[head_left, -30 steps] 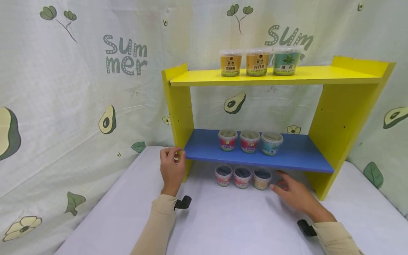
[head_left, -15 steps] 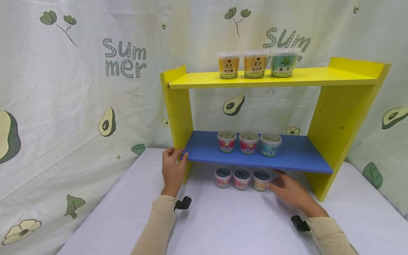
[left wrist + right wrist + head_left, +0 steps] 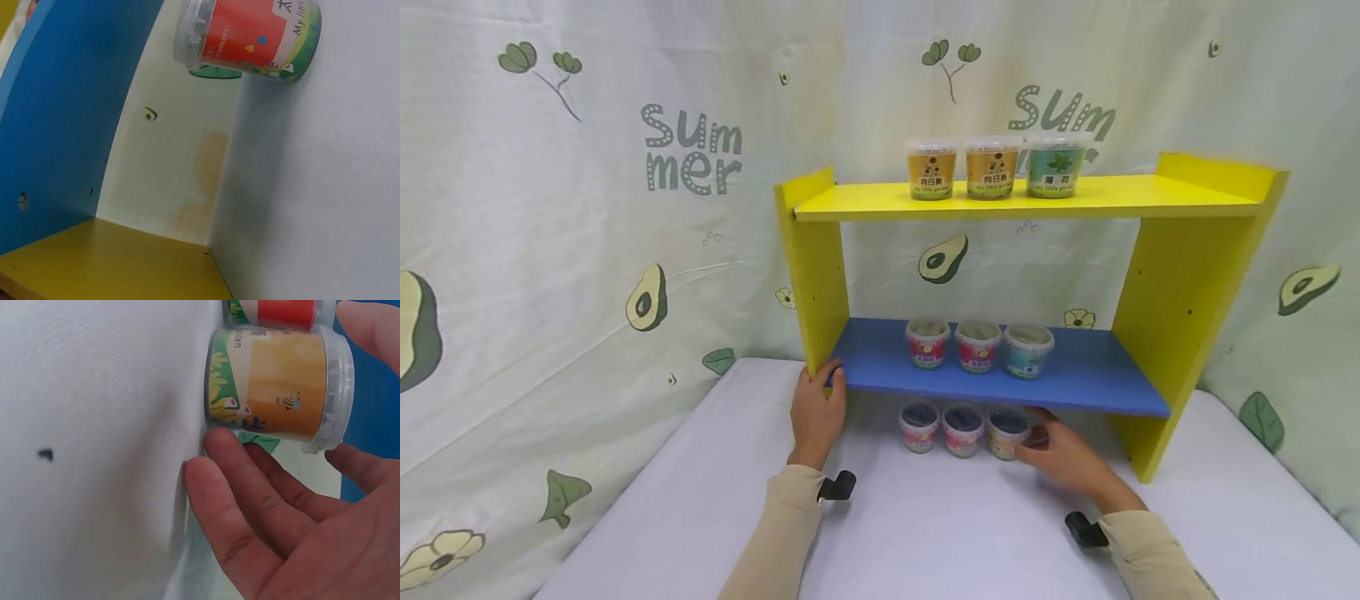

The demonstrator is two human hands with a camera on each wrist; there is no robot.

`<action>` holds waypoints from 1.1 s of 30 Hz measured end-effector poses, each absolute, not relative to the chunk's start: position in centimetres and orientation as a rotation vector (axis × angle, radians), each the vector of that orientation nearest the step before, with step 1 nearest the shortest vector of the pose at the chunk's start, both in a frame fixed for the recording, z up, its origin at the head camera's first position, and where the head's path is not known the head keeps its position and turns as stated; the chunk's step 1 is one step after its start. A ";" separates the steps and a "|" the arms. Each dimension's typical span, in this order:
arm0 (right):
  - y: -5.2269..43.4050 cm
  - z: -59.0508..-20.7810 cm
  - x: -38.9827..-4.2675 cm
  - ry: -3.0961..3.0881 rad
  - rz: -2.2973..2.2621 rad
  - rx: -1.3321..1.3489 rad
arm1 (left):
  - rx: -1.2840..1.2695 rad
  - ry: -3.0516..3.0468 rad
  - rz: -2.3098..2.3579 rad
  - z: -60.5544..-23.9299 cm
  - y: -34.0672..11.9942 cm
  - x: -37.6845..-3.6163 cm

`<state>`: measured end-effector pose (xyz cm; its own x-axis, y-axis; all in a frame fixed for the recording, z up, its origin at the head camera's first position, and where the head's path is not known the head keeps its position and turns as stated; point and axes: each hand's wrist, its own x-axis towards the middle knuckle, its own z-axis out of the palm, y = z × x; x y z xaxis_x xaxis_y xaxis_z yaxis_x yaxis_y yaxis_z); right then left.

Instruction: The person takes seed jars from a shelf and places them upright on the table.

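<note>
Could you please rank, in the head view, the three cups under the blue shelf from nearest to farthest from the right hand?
From the right hand:
1. Orange cup, at the right end of the row, at the fingertips.
2. Middle red cup, in the centre.
3. Left red cup, at the far left end.

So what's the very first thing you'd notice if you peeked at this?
Probably the bright yellow shelf unit with its blue middle board, standing on the white table. Little tubs sit in rows of three: on top, on the blue board, and underneath. Down there the right hand reaches round the orange tub, while the left hand holds the shelf's left front corner.
</note>
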<state>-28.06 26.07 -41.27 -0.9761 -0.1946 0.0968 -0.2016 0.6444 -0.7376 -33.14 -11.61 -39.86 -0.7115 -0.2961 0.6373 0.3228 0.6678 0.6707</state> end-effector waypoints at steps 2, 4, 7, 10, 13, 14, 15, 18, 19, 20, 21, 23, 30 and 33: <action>26.0 -41.5 -28.0 -2.849 1.281 0.315 | -0.015 -2.142 -1.041 -40.2 -11.6 -33.2; 26.0 -41.8 -27.8 -2.859 1.287 0.299 | -0.012 -2.162 -1.032 -40.5 -11.5 -33.1; 26.0 -42.2 -27.8 -2.871 1.296 0.280 | 0.005 -2.182 -1.007 -40.9 -11.6 -32.8; 25.8 -42.4 -27.9 -2.869 1.334 0.282 | 0.007 -2.169 -0.966 -40.9 -11.7 -32.5; 25.8 -42.5 -28.2 -2.855 1.352 0.294 | -0.010 -2.158 -0.924 -40.7 -11.9 -32.4; 25.8 -42.5 -28.2 -2.853 1.349 0.307 | -0.018 -2.160 -0.912 -40.6 -11.9 -32.5; 25.9 -42.6 -28.3 -2.848 1.350 0.311 | -0.023 -2.167 -0.902 -40.4 -11.9 -32.5; 26.1 -42.8 -28.4 -2.844 1.338 0.326 | -0.038 -2.210 -0.892 -40.1 -11.7 -32.5; 26.2 -42.9 -28.4 -2.845 1.339 0.325 | -0.036 -2.224 -0.891 -40.0 -11.7 -32.5; 26.2 -42.9 -28.4 -2.846 1.340 0.324 | -0.031 -2.235 -0.888 -40.0 -11.8 -32.5; 26.1 -43.0 -28.4 -2.846 1.349 0.311 | -0.025 -2.243 -0.886 -40.0 -11.9 -32.4; 25.9 -43.2 -28.4 -2.849 1.351 0.301 | -0.018 -2.246 -0.878 -40.0 -12.3 -32.3; 25.7 -42.9 -29.1 -2.790 1.392 0.358 | -0.047 -2.211 -0.860 -39.9 -13.1 -32.7; 25.9 -42.5 -29.4 -2.777 1.366 0.369 | -0.048 -2.205 -0.912 -39.9 -12.7 -33.3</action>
<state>-29.37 25.93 -42.45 -0.9716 -0.2002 0.1258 -0.2219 0.5880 -0.7779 -33.31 -12.73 -39.94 -0.7276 -0.2293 0.6466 0.2942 0.7472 0.5960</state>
